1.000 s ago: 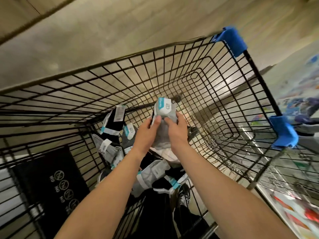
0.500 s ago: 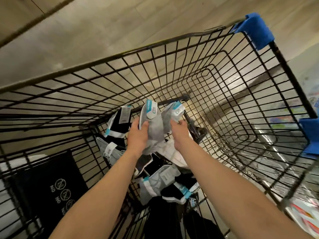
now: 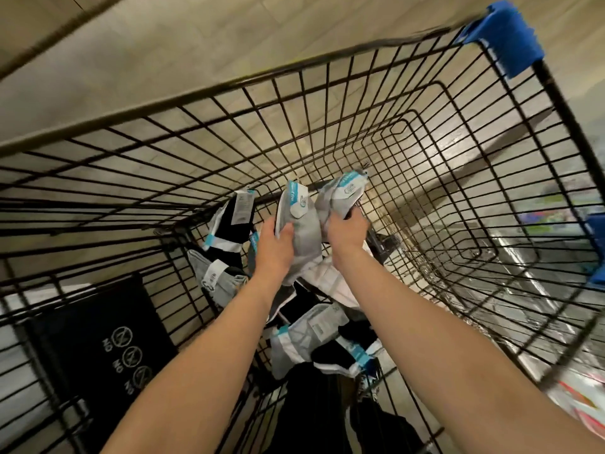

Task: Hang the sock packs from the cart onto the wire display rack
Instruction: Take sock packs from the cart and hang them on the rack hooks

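Observation:
I look down into a black wire cart (image 3: 294, 103) with blue corner guards. My left hand (image 3: 273, 249) grips a grey sock pack (image 3: 299, 221) with a teal and white label. Just to its right, my right hand (image 3: 345, 232) holds a second grey sock pack (image 3: 339, 196). Both packs are lifted above the pile at the cart's near end. Below lie a black and white pack (image 3: 230, 224), a grey pack (image 3: 214, 280) and a grey and black pack (image 3: 304, 342). The wire display rack is not in view.
A black child-seat flap (image 3: 98, 342) with white "NO" symbols stands at the lower left. The far half of the cart's wire floor (image 3: 442, 208) holds nothing. Tan floor lies beyond the cart, and blurred colourful goods (image 3: 579, 398) show at the right edge.
One second ago both hands held a single bundle together. They have since drawn apart, each with its own grey pack, and the view has shifted toward the cart.

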{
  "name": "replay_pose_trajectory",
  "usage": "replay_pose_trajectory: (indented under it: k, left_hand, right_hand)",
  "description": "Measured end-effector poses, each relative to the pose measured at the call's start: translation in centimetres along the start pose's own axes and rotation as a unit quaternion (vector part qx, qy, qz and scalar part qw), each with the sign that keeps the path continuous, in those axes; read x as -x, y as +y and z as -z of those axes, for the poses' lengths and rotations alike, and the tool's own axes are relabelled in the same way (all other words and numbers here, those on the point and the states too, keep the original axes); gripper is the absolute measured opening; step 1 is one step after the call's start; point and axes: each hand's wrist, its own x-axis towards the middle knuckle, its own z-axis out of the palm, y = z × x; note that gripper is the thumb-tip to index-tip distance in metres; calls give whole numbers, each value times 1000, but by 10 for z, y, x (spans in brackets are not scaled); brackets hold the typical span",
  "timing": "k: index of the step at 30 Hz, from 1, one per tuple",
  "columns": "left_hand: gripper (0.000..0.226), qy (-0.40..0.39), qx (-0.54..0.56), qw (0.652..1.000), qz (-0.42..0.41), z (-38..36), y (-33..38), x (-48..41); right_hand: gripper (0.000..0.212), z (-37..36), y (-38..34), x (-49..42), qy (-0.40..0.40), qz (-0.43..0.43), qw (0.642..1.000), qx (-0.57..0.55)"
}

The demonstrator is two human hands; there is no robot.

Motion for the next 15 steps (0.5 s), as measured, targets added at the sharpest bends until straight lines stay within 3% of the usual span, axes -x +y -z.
replay_pose_trajectory:
  k: [3,8,15]
  left_hand:
    - [35,15,-15,999,-28,7,22,34]
    - [39,5,-13,997,-77,7,67,102]
    - [28,-45,-13,982,-183,-17,122,222]
  right_hand:
    - [16,34,-18,20,26,68,996,44]
    - [20,110,-71,89,-19,125,992,5]
    - [25,238,-95,162,-50,139,984,-98]
